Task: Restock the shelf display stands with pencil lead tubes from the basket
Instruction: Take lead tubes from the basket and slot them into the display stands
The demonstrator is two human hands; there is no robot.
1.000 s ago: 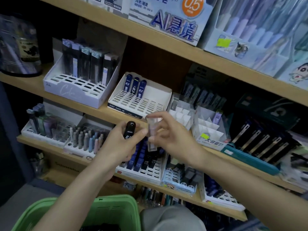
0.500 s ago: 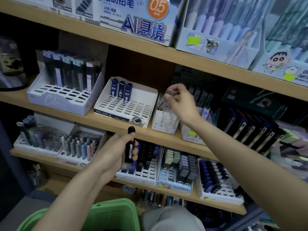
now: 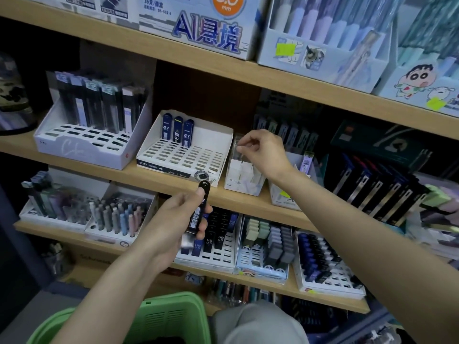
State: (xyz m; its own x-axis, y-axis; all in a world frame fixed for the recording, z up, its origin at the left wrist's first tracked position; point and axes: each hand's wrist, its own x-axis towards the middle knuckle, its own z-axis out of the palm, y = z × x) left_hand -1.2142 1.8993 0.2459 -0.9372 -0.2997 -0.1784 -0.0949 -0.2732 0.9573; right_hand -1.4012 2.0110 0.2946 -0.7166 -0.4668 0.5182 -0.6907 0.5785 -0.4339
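My left hand (image 3: 173, 219) grips a black lead tube (image 3: 200, 209) with a barcode label, held upright in front of the middle shelf edge. My right hand (image 3: 265, 152) pinches a clear lead tube (image 3: 239, 151) and holds it over a small white display stand (image 3: 244, 181) on the middle shelf. To that stand's left is a white slotted stand (image 3: 183, 155) with three blue tubes at its back. The green basket (image 3: 171, 319) sits at the bottom, below my left forearm.
A larger white stand (image 3: 87, 142) with dark tubes is at the left of the middle shelf. The lower shelf carries stands of HB tubes (image 3: 216, 242), erasers (image 3: 268, 247) and dark blue tubes (image 3: 323, 264). Boxes of pens line the top shelf (image 3: 223, 63).
My right hand carried the clear tube from beside my left hand up and right to the small white stand. My left hand turned the black tube upright and stayed low.
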